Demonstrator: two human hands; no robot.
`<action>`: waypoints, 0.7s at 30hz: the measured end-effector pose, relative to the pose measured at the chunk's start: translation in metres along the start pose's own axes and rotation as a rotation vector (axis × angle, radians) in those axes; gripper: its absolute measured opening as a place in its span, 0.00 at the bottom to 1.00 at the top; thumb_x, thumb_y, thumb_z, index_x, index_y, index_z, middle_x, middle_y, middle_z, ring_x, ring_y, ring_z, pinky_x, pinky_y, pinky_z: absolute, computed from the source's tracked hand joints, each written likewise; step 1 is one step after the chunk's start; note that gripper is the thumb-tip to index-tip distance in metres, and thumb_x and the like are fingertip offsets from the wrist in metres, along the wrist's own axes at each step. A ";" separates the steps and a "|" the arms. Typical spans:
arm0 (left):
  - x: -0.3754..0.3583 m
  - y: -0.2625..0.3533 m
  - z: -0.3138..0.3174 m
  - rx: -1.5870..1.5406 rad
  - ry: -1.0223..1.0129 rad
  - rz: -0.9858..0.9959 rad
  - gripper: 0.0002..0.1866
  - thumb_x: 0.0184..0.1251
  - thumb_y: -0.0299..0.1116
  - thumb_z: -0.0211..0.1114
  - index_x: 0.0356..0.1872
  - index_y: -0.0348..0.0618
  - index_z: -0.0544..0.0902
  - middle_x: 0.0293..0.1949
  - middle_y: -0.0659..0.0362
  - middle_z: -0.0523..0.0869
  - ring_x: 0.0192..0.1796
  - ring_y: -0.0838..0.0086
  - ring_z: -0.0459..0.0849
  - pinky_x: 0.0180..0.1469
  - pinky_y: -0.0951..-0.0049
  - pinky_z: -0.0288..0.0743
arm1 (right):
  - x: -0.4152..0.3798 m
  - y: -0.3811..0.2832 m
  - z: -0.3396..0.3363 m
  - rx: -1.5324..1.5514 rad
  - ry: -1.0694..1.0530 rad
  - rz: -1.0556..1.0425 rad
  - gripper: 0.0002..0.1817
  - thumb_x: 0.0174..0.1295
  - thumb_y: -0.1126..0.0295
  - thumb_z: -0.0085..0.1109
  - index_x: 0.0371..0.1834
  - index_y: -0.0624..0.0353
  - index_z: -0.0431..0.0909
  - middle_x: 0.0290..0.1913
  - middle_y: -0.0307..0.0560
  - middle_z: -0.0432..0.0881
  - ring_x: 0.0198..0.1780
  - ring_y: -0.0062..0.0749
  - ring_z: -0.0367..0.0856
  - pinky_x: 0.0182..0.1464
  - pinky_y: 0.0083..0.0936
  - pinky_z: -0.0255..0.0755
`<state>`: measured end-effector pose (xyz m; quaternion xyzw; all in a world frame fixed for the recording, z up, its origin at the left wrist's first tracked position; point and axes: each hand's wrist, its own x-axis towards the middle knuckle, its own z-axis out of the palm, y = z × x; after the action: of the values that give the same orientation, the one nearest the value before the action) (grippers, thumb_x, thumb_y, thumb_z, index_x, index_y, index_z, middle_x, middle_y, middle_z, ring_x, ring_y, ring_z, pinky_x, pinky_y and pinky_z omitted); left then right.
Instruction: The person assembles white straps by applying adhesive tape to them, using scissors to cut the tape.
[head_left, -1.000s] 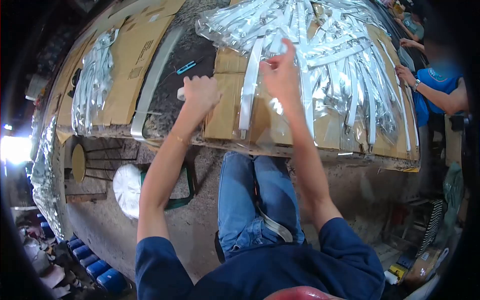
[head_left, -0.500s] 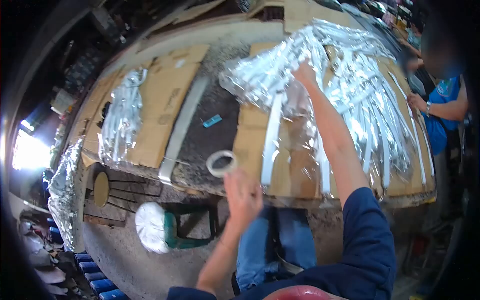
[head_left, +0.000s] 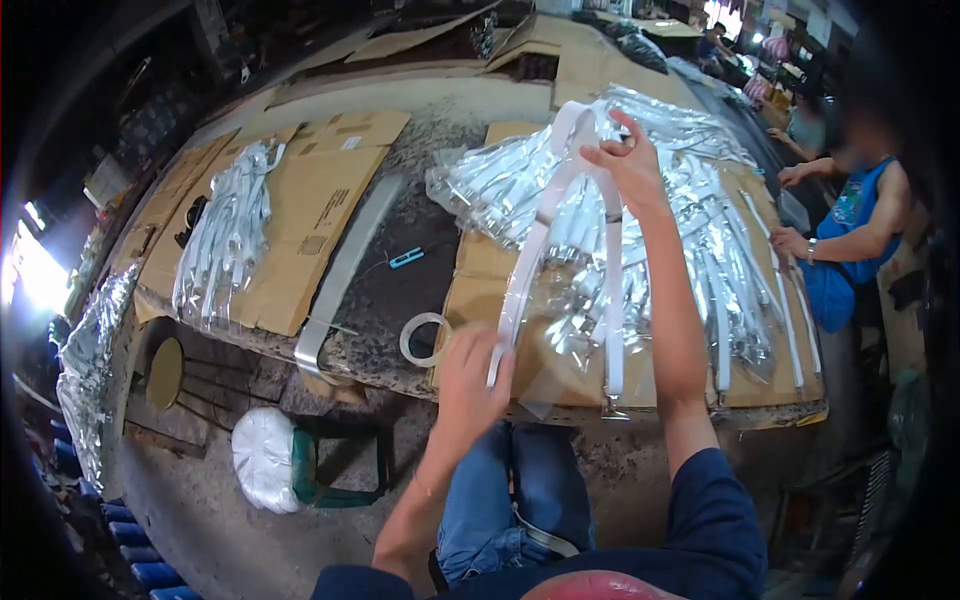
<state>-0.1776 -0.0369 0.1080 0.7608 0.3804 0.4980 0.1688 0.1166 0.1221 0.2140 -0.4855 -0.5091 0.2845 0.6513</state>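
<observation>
White elastic suspenders (head_left: 537, 232) hang in a raised loop over the table, both straps running down toward me. My right hand (head_left: 640, 175) grips them near the top of the loop, index finger raised. Lower down, my left hand (head_left: 470, 375) is closed around a roll of tape (head_left: 424, 338), whose ring sticks out past the fingers. The end of one strap reaches this hand, overlapping its fingers. Behind the loop lies a wide pile of similar white straps in clear plastic sleeves (head_left: 690, 220), spread over cardboard.
A second bundle of wrapped straps (head_left: 228, 230) lies on a cardboard sheet (head_left: 320, 210) to the left. Between them sit a blue cutter (head_left: 407, 258) and a metal strip (head_left: 345, 275). A wrapped stool (head_left: 265, 460) stands below. A person in blue (head_left: 860, 225) works at right.
My right hand has come up from the pile, lifting the suspenders into a loop. My left hand has moved slightly down and left with the tape, and a strap end now meets it.
</observation>
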 end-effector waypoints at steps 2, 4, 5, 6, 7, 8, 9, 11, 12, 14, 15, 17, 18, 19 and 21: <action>0.056 0.017 -0.004 0.011 -0.034 0.039 0.16 0.62 0.29 0.68 0.49 0.34 0.79 0.45 0.45 0.82 0.51 0.50 0.79 0.57 0.60 0.72 | -0.027 -0.047 0.005 0.145 -0.096 -0.070 0.48 0.47 0.78 0.79 0.71 0.67 0.59 0.35 0.44 0.85 0.38 0.22 0.83 0.43 0.18 0.76; 0.099 0.031 -0.012 0.009 -0.014 0.092 0.18 0.64 0.32 0.67 0.52 0.34 0.79 0.47 0.43 0.81 0.53 0.50 0.78 0.58 0.61 0.71 | -0.049 -0.080 0.008 0.163 -0.104 -0.113 0.48 0.46 0.79 0.78 0.72 0.63 0.60 0.34 0.42 0.85 0.35 0.21 0.82 0.40 0.16 0.76; 0.116 0.036 -0.017 0.009 0.029 0.169 0.18 0.64 0.32 0.68 0.52 0.34 0.78 0.46 0.45 0.82 0.52 0.54 0.80 0.58 0.63 0.72 | -0.062 -0.101 0.010 0.099 -0.104 -0.122 0.47 0.46 0.80 0.78 0.72 0.61 0.61 0.33 0.42 0.85 0.35 0.21 0.82 0.40 0.16 0.76; 0.125 0.043 -0.021 0.010 0.071 0.237 0.19 0.64 0.32 0.69 0.51 0.34 0.78 0.45 0.47 0.82 0.51 0.58 0.81 0.57 0.65 0.72 | -0.077 -0.120 0.012 0.036 -0.106 -0.125 0.47 0.47 0.80 0.78 0.72 0.60 0.62 0.33 0.42 0.84 0.34 0.20 0.82 0.41 0.16 0.76; 0.129 0.052 -0.026 0.008 0.074 0.242 0.19 0.64 0.32 0.69 0.51 0.34 0.78 0.45 0.47 0.82 0.51 0.58 0.81 0.57 0.65 0.72 | -0.091 -0.135 0.014 0.096 -0.114 -0.093 0.47 0.45 0.80 0.79 0.71 0.60 0.63 0.33 0.42 0.85 0.35 0.20 0.82 0.41 0.16 0.76; 0.132 0.062 -0.031 -0.084 -0.049 0.183 0.19 0.64 0.33 0.69 0.52 0.33 0.78 0.45 0.50 0.83 0.50 0.63 0.82 0.56 0.68 0.73 | -0.102 -0.146 0.015 0.097 -0.118 -0.100 0.47 0.45 0.80 0.79 0.71 0.60 0.63 0.33 0.42 0.85 0.35 0.20 0.82 0.41 0.16 0.76; 0.130 0.070 -0.036 -0.124 -0.108 0.153 0.19 0.65 0.33 0.69 0.52 0.32 0.78 0.45 0.51 0.84 0.49 0.66 0.83 0.55 0.70 0.74 | -0.112 -0.156 0.016 0.156 -0.143 -0.102 0.47 0.46 0.80 0.79 0.71 0.60 0.63 0.34 0.43 0.85 0.35 0.21 0.82 0.40 0.18 0.76; 0.122 0.089 -0.043 -0.404 -0.231 0.063 0.22 0.63 0.33 0.72 0.54 0.31 0.78 0.46 0.53 0.86 0.48 0.70 0.84 0.51 0.72 0.76 | -0.129 -0.164 0.018 0.323 -0.196 -0.064 0.45 0.48 0.82 0.76 0.71 0.59 0.63 0.34 0.45 0.85 0.36 0.24 0.84 0.41 0.21 0.78; 0.116 0.100 -0.045 -0.647 -0.298 0.002 0.25 0.61 0.33 0.74 0.56 0.30 0.78 0.46 0.53 0.87 0.48 0.71 0.85 0.48 0.72 0.77 | -0.140 -0.167 0.020 0.330 -0.201 -0.065 0.45 0.48 0.82 0.76 0.71 0.59 0.63 0.34 0.45 0.85 0.36 0.24 0.84 0.41 0.21 0.78; 0.107 0.121 -0.054 -0.728 -0.211 -0.022 0.18 0.65 0.33 0.71 0.51 0.30 0.82 0.38 0.59 0.88 0.40 0.80 0.84 0.41 0.78 0.77 | -0.163 -0.171 0.022 0.545 -0.245 0.037 0.45 0.49 0.84 0.73 0.71 0.58 0.61 0.33 0.46 0.85 0.36 0.27 0.84 0.42 0.23 0.79; 0.104 0.128 -0.061 -0.721 -0.240 -0.094 0.16 0.67 0.34 0.69 0.49 0.31 0.84 0.36 0.58 0.88 0.38 0.80 0.84 0.40 0.78 0.77 | -0.170 -0.170 0.022 0.439 -0.245 0.089 0.43 0.50 0.88 0.69 0.71 0.57 0.62 0.43 0.47 0.85 0.41 0.27 0.85 0.45 0.21 0.80; 0.095 0.141 -0.068 -0.737 -0.224 -0.191 0.14 0.70 0.35 0.67 0.42 0.31 0.86 0.31 0.59 0.88 0.33 0.81 0.84 0.37 0.79 0.76 | -0.183 -0.168 0.029 0.417 -0.199 0.002 0.46 0.49 0.88 0.69 0.72 0.56 0.59 0.46 0.49 0.84 0.45 0.28 0.84 0.46 0.22 0.81; 0.090 0.144 -0.071 -0.732 -0.224 -0.200 0.14 0.70 0.35 0.67 0.42 0.31 0.86 0.31 0.59 0.88 0.33 0.81 0.84 0.37 0.79 0.76 | -0.189 -0.171 0.033 0.393 -0.148 -0.098 0.48 0.48 0.89 0.69 0.73 0.54 0.56 0.48 0.51 0.83 0.49 0.29 0.83 0.47 0.23 0.81; 0.086 0.144 -0.073 -0.684 -0.212 -0.179 0.14 0.70 0.35 0.67 0.42 0.31 0.86 0.30 0.60 0.88 0.33 0.81 0.84 0.37 0.79 0.75 | -0.191 -0.178 0.034 0.290 -0.111 -0.245 0.50 0.48 0.88 0.69 0.75 0.52 0.53 0.51 0.54 0.81 0.54 0.30 0.80 0.48 0.25 0.81; 0.078 0.150 -0.078 -0.634 -0.205 -0.164 0.14 0.70 0.34 0.66 0.42 0.30 0.86 0.30 0.60 0.88 0.33 0.81 0.84 0.36 0.80 0.75 | -0.194 -0.201 0.035 0.379 -0.151 -0.316 0.50 0.48 0.88 0.69 0.74 0.54 0.53 0.46 0.50 0.82 0.47 0.26 0.80 0.46 0.21 0.78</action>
<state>-0.1685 -0.0860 0.2870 0.6833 0.2477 0.4972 0.4738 -0.0033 -0.1068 0.3245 -0.2468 -0.5634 0.3049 0.7272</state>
